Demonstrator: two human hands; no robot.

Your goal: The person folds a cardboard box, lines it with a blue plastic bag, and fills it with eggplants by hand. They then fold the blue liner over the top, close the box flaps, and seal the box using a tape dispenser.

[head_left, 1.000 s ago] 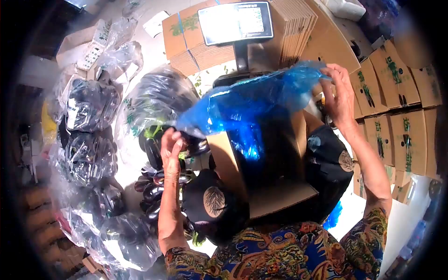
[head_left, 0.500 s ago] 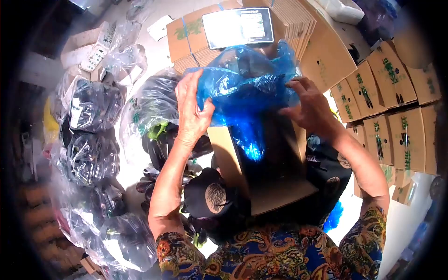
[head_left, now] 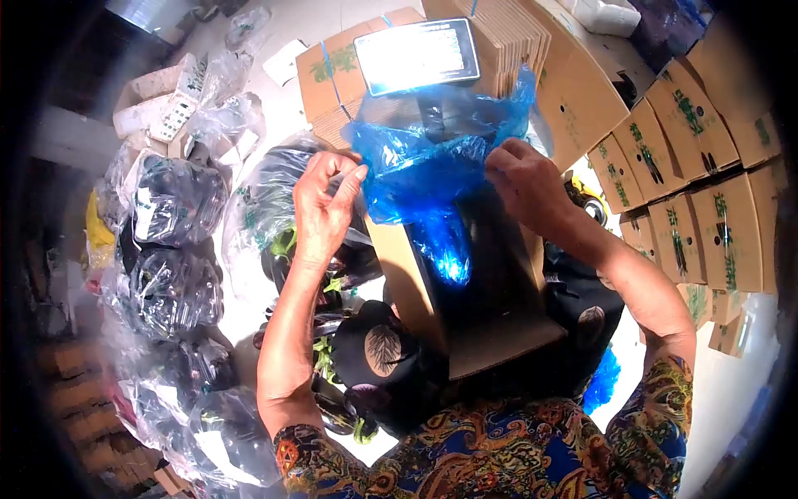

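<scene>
A thin blue plastic bag (head_left: 428,162) is spread over the far end of an open cardboard box (head_left: 399,266), part of it hanging down inside. My left hand (head_left: 326,200) pinches the bag's left edge between thumb and fingers. At the bag's right side, my right hand (head_left: 529,185) has its fingers curled together on the film; its fingertips are partly hidden. The box stands between my knees, its near flap (head_left: 507,343) folded toward me. Dark purple eggplants (head_left: 353,258) with green stems lie to the left of the box.
Clear bags of dark produce (head_left: 174,283) line the left side. Beyond the box are bundled flat cartons (head_left: 332,75) and a bright-faced panel (head_left: 420,56). Printed cardboard boxes (head_left: 694,229) are stacked at right. A blue plastic piece (head_left: 603,382) lies by my right leg.
My left hand has shifted a little left, its fingers now pinched at the bag's edge. My right hand has moved slightly left and its fingers have closed on the film.
</scene>
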